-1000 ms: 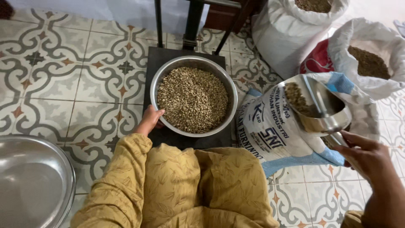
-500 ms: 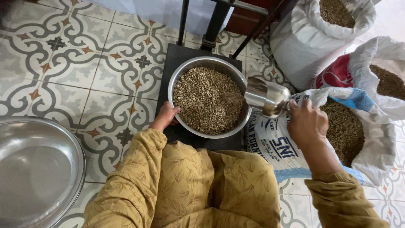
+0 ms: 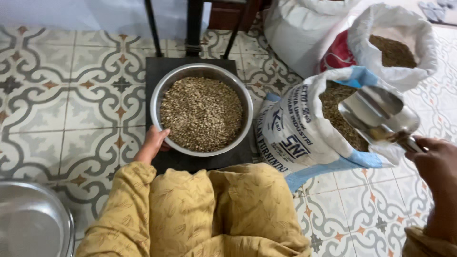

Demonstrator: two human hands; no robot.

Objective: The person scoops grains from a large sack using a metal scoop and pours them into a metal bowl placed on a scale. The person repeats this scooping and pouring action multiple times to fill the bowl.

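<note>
1. Leftmost, an empty steel basin (image 3: 28, 223) is seen at the lower corner, on the patterned tile floor (image 3: 71, 95).
2. The left hand (image 3: 153, 143) is laid against the near rim of the steel bowl (image 3: 159, 95); fingers are curled over the edge, touching rather than clamping.
3. The bowl is filled with greenish beans (image 3: 202, 114) and is seated on a dark scale platform (image 3: 157, 71). Judged heavy when this full; the thin rim is likely slippery, so it is best held at both sides.
4. A printed white sack (image 3: 290, 138) is stood just beside the platform, mouth open, beans visible inside. Soft-walled, judged prone to slumping.
5. A metal scoop (image 3: 378, 114) is held over the sack mouth by the right hand (image 3: 435, 164); fingers are closed on its handle. Rigid, light; contents cannot be told.
6. Two more white sacks (image 3: 400, 28) are stood behind, one open with beans.
7. Dark metal legs (image 3: 193, 24) are seen behind the scale. Tiles are judged hard and smooth.
</note>
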